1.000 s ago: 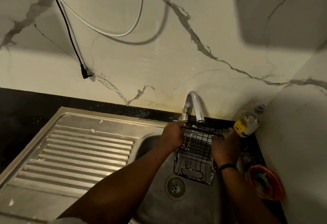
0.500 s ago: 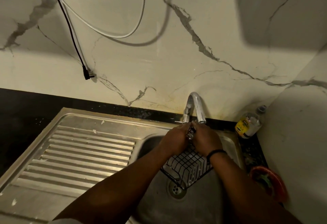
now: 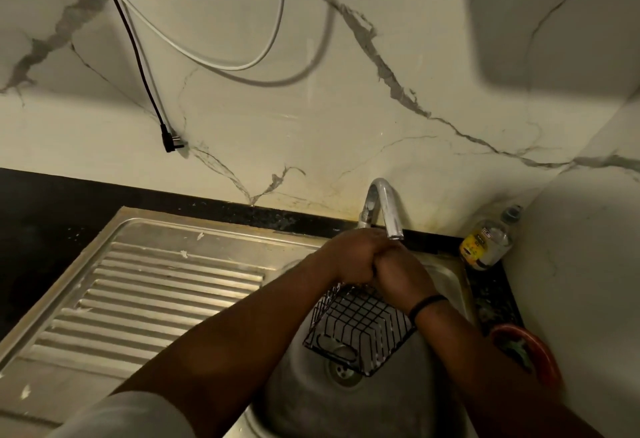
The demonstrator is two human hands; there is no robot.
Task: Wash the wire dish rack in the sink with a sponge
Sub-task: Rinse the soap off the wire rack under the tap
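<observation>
sink (image 3: 446, 275): steel basin below faucet (image 3: 388, 209) | wire dish rack (image 3: 360, 330): black grid, tilted over drain, upper edge under both hands | left hand (image 3: 349, 257): curled on rack edge | right hand (image 3: 401, 275): pressed against left, grip unclear

left hand (image 3: 349, 257), right hand (image 3: 398, 273), pressed together

You see a dish rack (image 3: 360, 328) of thin black coated wire, lying in a sink (image 3: 446, 276) of dull, scuffed stainless steel with a ribbed drainboard (image 3: 156, 295). The tap (image 3: 386, 207) is shiny chrome, the wall (image 3: 346, 108) smooth veined marble, the bottle (image 3: 486, 243) clear plastic.
</observation>
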